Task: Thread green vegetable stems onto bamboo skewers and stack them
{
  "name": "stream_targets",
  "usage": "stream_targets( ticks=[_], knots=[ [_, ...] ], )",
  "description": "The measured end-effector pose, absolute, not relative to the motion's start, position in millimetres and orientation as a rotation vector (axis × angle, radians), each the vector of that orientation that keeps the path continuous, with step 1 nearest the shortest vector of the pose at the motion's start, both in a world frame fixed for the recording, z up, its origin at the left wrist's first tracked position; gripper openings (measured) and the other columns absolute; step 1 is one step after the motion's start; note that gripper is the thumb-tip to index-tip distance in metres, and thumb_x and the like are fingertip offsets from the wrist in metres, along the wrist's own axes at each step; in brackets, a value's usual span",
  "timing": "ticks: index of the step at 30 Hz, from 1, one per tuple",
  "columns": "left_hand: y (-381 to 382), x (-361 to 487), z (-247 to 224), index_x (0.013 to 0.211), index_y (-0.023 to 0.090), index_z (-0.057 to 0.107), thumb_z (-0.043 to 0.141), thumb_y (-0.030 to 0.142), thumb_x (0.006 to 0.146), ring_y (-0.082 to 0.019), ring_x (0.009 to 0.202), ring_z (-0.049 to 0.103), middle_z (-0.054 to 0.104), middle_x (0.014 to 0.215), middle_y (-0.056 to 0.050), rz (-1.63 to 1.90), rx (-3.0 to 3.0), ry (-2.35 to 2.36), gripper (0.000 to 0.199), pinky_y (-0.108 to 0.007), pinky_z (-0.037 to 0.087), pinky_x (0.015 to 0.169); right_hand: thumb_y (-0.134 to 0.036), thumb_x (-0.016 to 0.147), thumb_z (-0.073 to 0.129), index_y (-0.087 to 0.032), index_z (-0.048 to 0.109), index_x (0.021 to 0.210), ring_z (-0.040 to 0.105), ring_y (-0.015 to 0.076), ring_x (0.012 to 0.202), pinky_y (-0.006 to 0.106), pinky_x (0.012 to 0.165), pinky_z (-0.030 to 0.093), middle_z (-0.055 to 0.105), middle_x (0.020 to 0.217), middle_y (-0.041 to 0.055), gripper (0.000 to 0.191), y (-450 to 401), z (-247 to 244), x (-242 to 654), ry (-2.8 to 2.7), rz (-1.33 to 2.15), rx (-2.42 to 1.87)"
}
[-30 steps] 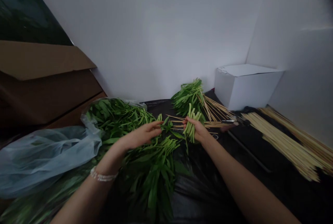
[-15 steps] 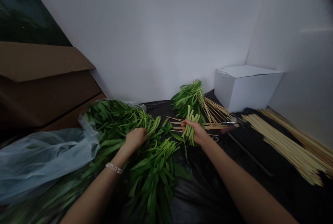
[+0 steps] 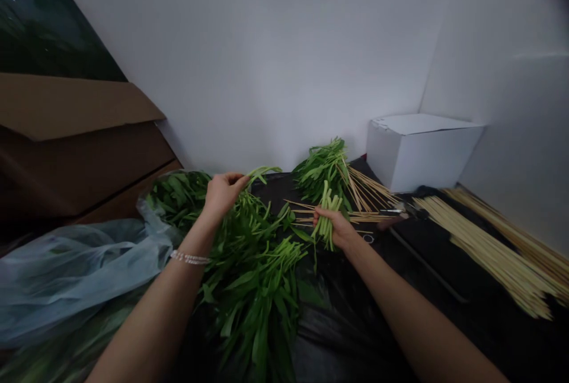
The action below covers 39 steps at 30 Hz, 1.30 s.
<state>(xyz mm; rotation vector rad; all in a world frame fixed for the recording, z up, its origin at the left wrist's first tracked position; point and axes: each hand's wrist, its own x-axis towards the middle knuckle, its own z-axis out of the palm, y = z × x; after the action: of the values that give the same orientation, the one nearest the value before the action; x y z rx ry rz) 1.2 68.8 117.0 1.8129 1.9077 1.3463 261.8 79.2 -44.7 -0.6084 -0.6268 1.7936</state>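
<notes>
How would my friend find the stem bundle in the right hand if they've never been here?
Find the white box at the back right, then go left and nearer, past the fanned thin sticks, to the right hand. It grips the stem bundle. Unlike the dark leafy greens lying nearby, this bundle shows mostly thick, pale green stems.

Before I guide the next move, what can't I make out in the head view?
All in the head view:
- Stem bunch: its middle is hidden by the right hand, so no exact count.
- Pinched greens: their near ends are hidden by the left hand.
- Plastic bag: cut off by the left edge.
- Cardboard box: cut off by the left edge; its flap hides the inside.
- White box: its top hides any contents.
</notes>
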Motion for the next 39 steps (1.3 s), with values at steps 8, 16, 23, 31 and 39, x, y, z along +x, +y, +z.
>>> stream_targets(
  ticks=[8,16,23,31,39],
  knots=[
    [48,59,51,0.086,0.02,0.061,0.053,0.029,0.087,-0.019,0.079,0.058,0.061,0.086,-0.005,1.028,2.533,1.942,0.011,-0.028,0.042,0.072,-0.016,0.07,0.08,-0.017,0.062,0.075,0.061,0.0103,0.045,0.019,0.044,0.053,0.07,0.063,0.0001,0.019,75,-34,258,-0.578,1.777,-0.622],
    [36,80,22,0.09,0.022,0.058,0.052,0.033,0.091,-0.019,0.077,0.061,0.065,0.085,-0.004,0.773,2.659,1.789,0.013,-0.027,0.039,0.07,-0.014,0.065,0.082,-0.016,0.066,0.078,0.065,0.0102,0.051,0.017,0.046,0.054,0.074,0.071,0.0014,0.021,68,-35,246,-0.594,1.792,-0.602],
    [57,51,54,0.102,0.023,0.06,0.048,0.04,0.091,-0.02,0.064,0.06,0.067,0.074,-0.003,0.943,2.247,2.099,0.024,-0.026,0.035,0.058,-0.007,0.059,0.081,-0.014,0.064,0.068,0.059,0.0091,0.043,0.016,0.041,0.049,0.069,0.057,0.0007,0.02,74,-41,246,-0.516,1.709,-0.68],
    [70,-31,136,0.105,0.016,0.068,0.051,0.04,0.09,-0.02,0.075,0.061,0.07,0.083,-0.007,1.583,2.019,2.409,0.033,-0.028,0.043,0.069,-0.005,0.072,0.07,-0.017,0.063,0.071,0.058,0.0073,0.045,0.016,0.045,0.053,0.071,0.062,-0.0003,0.014,89,-47,265,-0.426,1.662,-0.683],
    [51,-15,97,0.131,0.023,0.058,0.059,0.048,0.086,-0.03,0.114,0.056,0.066,0.122,-0.01,0.86,2.72,2.28,0.051,-0.038,0.044,0.091,-0.005,0.067,0.075,-0.018,0.063,0.081,0.067,0.0101,0.061,0.019,0.054,0.056,0.077,0.093,0.0032,0.023,85,-41,271,-0.563,1.693,-0.488]
  ],
)
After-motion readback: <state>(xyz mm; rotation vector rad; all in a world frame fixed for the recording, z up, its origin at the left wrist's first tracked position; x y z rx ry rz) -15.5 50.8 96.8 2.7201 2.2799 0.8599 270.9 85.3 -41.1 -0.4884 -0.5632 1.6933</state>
